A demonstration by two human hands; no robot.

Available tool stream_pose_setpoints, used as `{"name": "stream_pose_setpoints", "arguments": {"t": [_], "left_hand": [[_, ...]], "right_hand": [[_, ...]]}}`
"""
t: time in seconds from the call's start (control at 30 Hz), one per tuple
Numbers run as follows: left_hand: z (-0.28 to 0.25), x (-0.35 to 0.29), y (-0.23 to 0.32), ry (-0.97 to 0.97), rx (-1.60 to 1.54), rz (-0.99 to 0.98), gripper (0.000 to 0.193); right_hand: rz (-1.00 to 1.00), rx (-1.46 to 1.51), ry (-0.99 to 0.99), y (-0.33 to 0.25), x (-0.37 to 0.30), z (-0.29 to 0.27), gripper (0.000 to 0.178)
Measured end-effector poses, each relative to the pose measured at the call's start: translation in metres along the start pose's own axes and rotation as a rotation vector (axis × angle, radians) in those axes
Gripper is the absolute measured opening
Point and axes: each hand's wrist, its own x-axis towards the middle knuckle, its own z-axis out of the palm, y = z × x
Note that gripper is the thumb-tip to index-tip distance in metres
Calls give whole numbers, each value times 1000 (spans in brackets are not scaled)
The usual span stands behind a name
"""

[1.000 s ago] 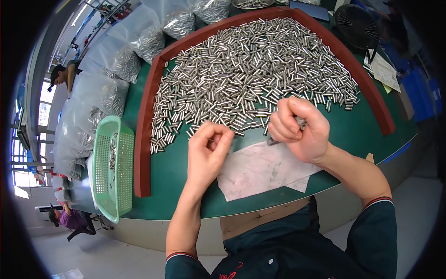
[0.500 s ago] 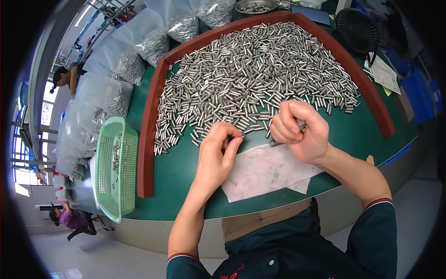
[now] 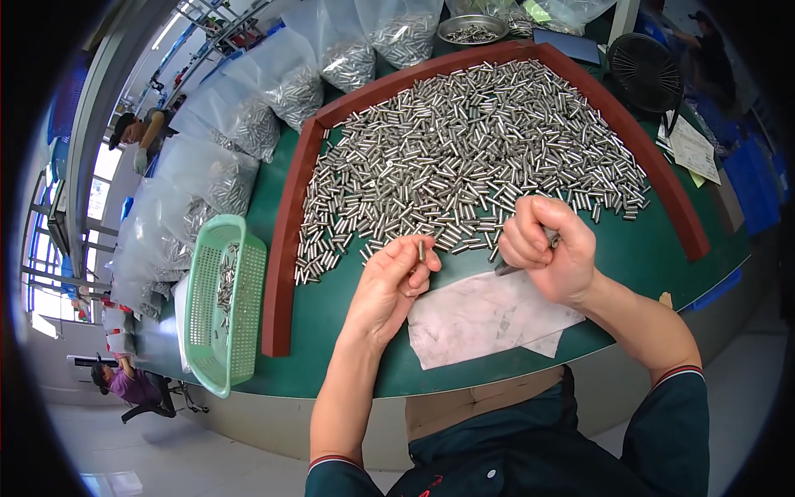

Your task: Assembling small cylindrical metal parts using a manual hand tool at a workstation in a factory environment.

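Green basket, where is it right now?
In the head view, the green basket stands at the left, just outside the left side of the red frame, near the clear plastic bags.

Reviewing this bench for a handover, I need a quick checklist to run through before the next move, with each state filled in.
1. Left hand has a cylindrical metal pin at its fingertips: ok.
2. Right hand is closed on something grey; what exactly, and how many: cannot tell, mostly hidden.
3. Loose pins lie within the red-brown three-sided frame: ok.
4. Green perforated basket stands upright left of the frame, pins inside: ok.
5. White sheet is free of marks: not ok, grey smudges show.
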Motion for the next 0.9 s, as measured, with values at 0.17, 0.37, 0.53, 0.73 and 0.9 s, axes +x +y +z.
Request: {"name": "stream_pose_setpoints", "arguments": {"t": [0.17, 0.37, 0.53, 0.73, 0.9], "left_hand": [[-3, -3, 8, 167, 112, 111, 19], [1, -1, 2, 210, 1548, 706, 11], [3, 6, -3, 93, 1805, 752, 10], [6, 12, -5, 105, 1748, 750, 7], [4, 10, -3, 131, 1477, 718, 8]], "right_hand": [[6, 8, -8, 0, 1, 0, 37], [9, 11, -9, -1, 0, 0, 36], [27, 27, 4, 0, -1, 0, 36], [18, 18, -1, -2, 0, -2, 36], [7, 28, -4, -2, 2, -1, 35]]}}
